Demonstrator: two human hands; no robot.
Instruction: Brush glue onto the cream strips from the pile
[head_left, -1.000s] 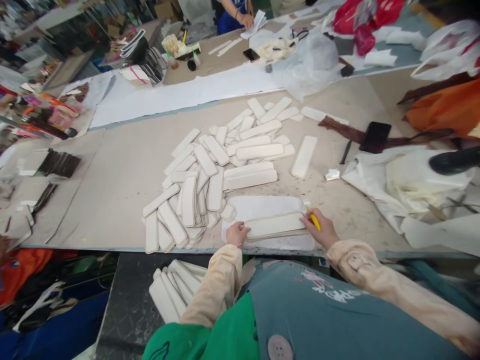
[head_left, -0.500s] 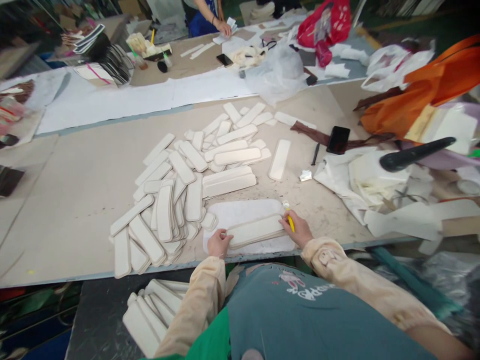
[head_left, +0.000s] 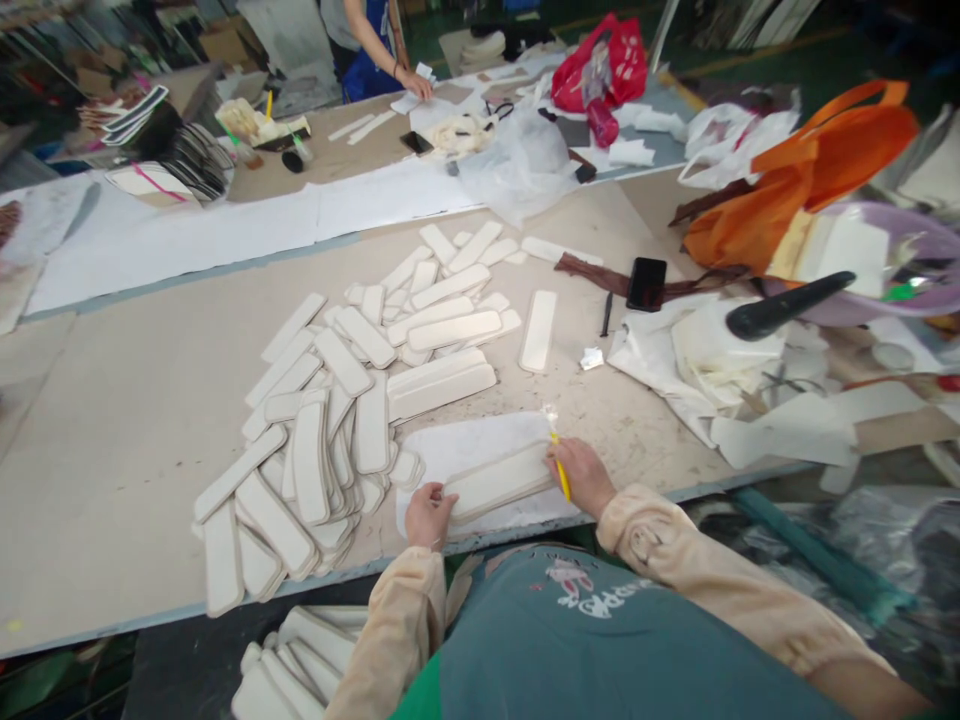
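Observation:
A long cream strip with rounded corners (head_left: 499, 482), seemingly one of a few stacked, lies on a white sheet (head_left: 450, 442) at the table's front edge. At its left end my left hand (head_left: 429, 517) pinches the strip between thumb and fingers. My right hand (head_left: 583, 474) is closed around a yellow-handled brush (head_left: 561, 475) whose pale head points away from me. The fingers of that hand also touch the strip's right end. Left of the sheet spreads a heap of similar cream strips (head_left: 307, 455).
More strips (head_left: 296, 665) rest on a dark surface below the table edge. To the right lie a black phone (head_left: 646, 284), a white container with a black handle (head_left: 731, 340) and an orange bag (head_left: 802, 190). Across the table a co-worker's hand (head_left: 412, 82) handles white pieces.
My view has turned, so the table's contents appear farther left and slightly lower. The yellow brush has tilted more upright in my right hand. My left hand keeps its pinch on the strip.

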